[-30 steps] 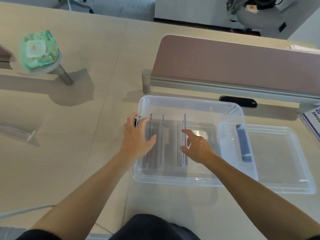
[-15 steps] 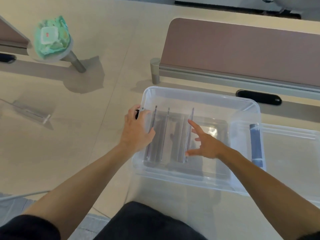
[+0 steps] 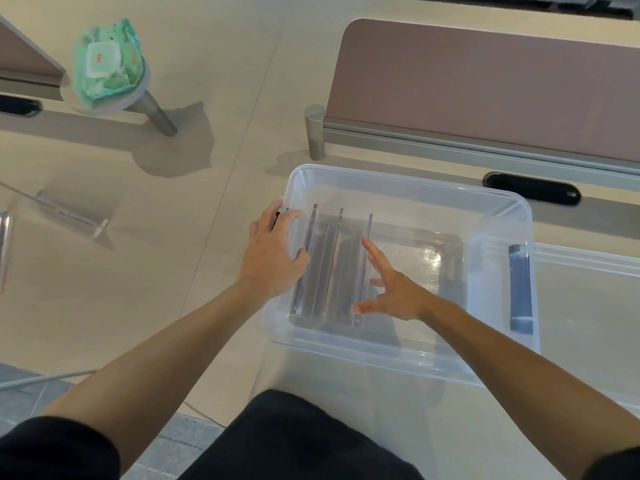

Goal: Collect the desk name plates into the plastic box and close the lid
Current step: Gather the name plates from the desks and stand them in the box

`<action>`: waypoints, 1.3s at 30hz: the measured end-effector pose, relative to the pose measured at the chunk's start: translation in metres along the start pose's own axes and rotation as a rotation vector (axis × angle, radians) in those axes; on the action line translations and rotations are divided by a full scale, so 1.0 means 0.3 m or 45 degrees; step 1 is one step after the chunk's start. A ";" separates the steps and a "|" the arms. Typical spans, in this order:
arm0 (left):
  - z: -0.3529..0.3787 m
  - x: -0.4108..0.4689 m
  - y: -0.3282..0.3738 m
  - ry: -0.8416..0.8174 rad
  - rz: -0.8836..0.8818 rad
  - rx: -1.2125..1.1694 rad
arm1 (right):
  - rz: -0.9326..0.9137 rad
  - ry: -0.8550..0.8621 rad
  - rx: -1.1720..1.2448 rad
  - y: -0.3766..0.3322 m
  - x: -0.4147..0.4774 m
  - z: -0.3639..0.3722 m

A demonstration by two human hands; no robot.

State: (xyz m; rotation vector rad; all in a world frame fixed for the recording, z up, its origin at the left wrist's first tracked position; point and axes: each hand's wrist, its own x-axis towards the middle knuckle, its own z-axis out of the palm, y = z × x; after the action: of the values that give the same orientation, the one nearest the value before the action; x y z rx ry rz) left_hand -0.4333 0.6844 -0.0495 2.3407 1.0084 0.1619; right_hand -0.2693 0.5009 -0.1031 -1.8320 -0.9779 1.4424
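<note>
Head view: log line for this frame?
left hand: grips plastic box rim | right hand: open, inside box beside three name plates | lid: off, right of box | loose plate: outside box, left

Your left hand (image 3: 273,251) grips the left wall of the box (image 3: 408,355). Just right of that grip, inside the box, three name plates (image 3: 332,265) stand on edge side by side, with your right hand (image 3: 394,292) just beside the rightmost. The lid (image 3: 588,306) lies just right of the box. Well left of the grip a loose plate (image 3: 69,216) sits on the desk (image 3: 173,289); the divider (image 3: 485,91) stands behind the box.
</note>
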 end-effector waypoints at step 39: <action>-0.024 -0.004 0.139 0.063 0.372 0.264 | 0.453 0.547 -0.655 -0.169 -0.385 -0.157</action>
State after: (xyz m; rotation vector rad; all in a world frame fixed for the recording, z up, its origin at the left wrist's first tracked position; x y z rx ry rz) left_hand -0.4105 0.6642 -0.0203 2.6793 0.7295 0.2387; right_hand -0.2485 0.4310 0.0103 -2.6631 -0.8791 0.9524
